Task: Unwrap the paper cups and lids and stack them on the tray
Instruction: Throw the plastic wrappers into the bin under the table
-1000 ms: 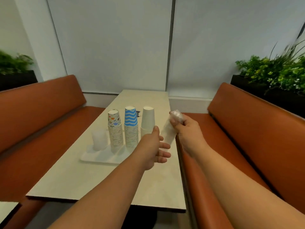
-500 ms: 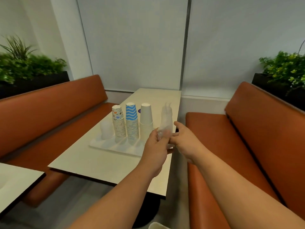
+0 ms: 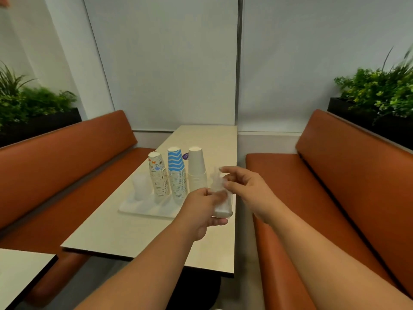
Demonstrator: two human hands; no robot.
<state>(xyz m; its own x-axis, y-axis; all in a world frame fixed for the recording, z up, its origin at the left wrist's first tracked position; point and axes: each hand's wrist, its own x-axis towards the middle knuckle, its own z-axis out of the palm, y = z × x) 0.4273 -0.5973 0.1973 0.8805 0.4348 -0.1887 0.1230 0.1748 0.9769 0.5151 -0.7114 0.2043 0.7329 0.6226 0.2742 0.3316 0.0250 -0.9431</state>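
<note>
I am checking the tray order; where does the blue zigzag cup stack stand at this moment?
In the head view, the blue zigzag cup stack stands upside down on the white tray, in the middle between the cartoon-print stack and the plain white stack.

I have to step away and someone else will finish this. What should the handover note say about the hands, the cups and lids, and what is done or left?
Left hand grips the wrapped stack low, at the table's near right edge.
Right hand pinches the clear wrapper's loose top.
On the white tray: clear lids, patterned cups, blue zigzag cups, plain white cups, all unwrapped and standing.
Left: pull the wrapper off the held stack and set it on the tray. Whether it holds cups or lids is too blurred to tell.
</note>
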